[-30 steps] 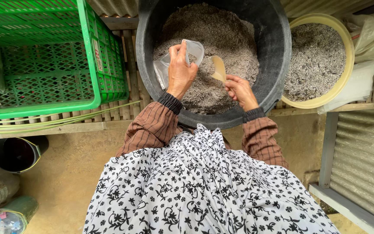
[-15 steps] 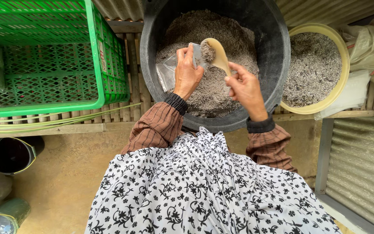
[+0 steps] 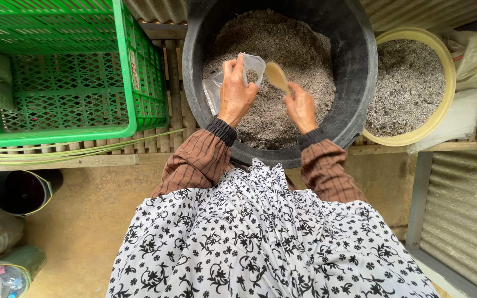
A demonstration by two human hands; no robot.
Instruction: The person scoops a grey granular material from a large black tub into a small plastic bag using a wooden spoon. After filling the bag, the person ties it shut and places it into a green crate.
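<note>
Two hands at work over the big black tub (image 3: 360, 72), far centre on the slatted surface (image 3: 111, 152). Left hand (image 3: 234, 94) closed round the mouth of a small clear plastic bag (image 3: 248, 66), fingers pinching its rim so that the opening gapes toward the right. Right hand (image 3: 300, 106) wrapped shut on the handle of a pale wooden scoop (image 3: 277, 76), bowl raised just beside the bag's mouth, both hanging above the grey mix (image 3: 293, 44) in the tub. Best done, by judgement, with the bag's lip held wide and low over the tub, the scoop tipped slowly right at the opening, any spill falling back onto the heap. Bag thin, see-through and crumpled, sagging to the left under the hand, seemingly with some grey fill inside; amount hard to tell. Mix itself dry, fine and granular, grey speckled with lighter flecks, heaped well up the tub's wall. More of the same in the yellow basin (image 3: 443, 72) to the right, touching the tub. Green slatted crate (image 3: 128, 83) to the left.
</note>
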